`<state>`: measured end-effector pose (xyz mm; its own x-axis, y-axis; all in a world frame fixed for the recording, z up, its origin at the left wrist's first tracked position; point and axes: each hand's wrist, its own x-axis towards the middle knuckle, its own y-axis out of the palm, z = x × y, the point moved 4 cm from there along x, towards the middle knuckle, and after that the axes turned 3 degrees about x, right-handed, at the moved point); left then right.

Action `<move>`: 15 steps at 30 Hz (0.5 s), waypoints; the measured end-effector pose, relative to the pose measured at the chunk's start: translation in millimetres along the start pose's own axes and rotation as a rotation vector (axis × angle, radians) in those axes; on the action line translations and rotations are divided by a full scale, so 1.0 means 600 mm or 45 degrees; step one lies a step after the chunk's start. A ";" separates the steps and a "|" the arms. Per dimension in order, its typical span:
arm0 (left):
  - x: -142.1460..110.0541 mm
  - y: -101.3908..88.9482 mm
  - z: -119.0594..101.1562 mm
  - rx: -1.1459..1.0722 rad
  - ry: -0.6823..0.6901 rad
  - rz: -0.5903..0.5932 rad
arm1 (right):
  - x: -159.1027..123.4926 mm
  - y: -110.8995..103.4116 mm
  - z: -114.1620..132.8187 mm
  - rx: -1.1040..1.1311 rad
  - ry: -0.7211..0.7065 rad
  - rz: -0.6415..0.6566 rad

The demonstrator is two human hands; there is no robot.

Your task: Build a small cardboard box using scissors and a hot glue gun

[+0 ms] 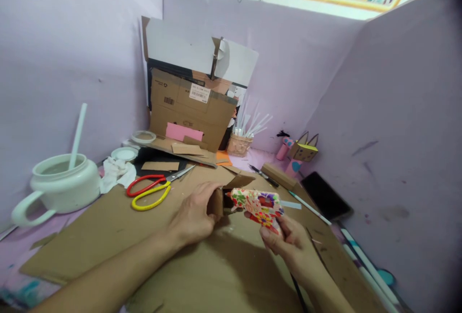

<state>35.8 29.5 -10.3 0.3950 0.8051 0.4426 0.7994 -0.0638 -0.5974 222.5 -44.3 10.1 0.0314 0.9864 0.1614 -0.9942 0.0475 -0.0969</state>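
My right hand (287, 238) is closed round the handle of a glue gun (254, 202) with a bright floral pattern. A translucent glue stick (290, 205) sticks out of its back end. The nozzle points left, at the opening of a folded cardboard piece (215, 202). That piece is gripped by my left hand (197, 212), with the thumb on its near side. Whether the nozzle touches the cardboard I cannot tell. Both hands are above a large flat cardboard sheet (187, 260). Left of my left hand lie scissors (159, 188) with one red and one yellow handle.
A white mug-like pot (68, 188) with a stick in it stands at the left. A basket of glue sticks (240, 144) and an upright cardboard box (191, 106) are at the back. On the right lie a phone (327, 195), pens, and small cardboard figures (303, 151). Purple walls enclose the table.
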 end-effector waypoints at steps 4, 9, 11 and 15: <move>-0.001 0.003 -0.009 0.012 0.042 0.020 | 0.001 0.000 -0.001 -0.083 -0.053 -0.016; -0.001 0.004 -0.014 0.027 0.076 0.012 | 0.001 0.000 -0.004 -0.125 -0.062 -0.018; -0.001 0.003 -0.015 0.036 0.087 0.009 | 0.001 0.000 -0.004 -0.136 -0.054 -0.021; -0.002 0.004 -0.014 0.056 0.086 0.019 | 0.000 0.001 -0.003 -0.147 -0.035 -0.017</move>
<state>41.0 23.4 -6.7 0.4375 0.7624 0.4768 0.7730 -0.0479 -0.6326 222.1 -44.0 8.5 0.0402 0.9809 0.1904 -0.9751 0.0801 -0.2070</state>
